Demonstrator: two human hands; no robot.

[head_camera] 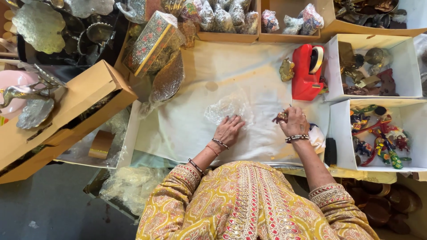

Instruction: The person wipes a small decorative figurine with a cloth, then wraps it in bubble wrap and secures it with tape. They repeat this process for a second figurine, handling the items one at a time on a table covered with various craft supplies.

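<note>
My left hand [228, 130] lies flat, fingers spread, on a crumpled sheet of clear plastic wrap [227, 107] spread on the white paper-covered table [187, 129]. A small colourful painted figurine [280, 117] is gripped in my right hand [295, 122], held just above the table to the right of the wrap. Both wrists wear bracelets. A red tape dispenser [307, 72] stands beyond my right hand, with a small brass ornament [287, 70] beside it.
White boxes at right hold brass pieces [369, 66] and painted figurines [378, 138]. Wrapped items fill cardboard trays [231, 20] at the back. A decorated box [153, 42], a long cardboard box [66, 111] and metal leaf dishes [38, 26] sit at left.
</note>
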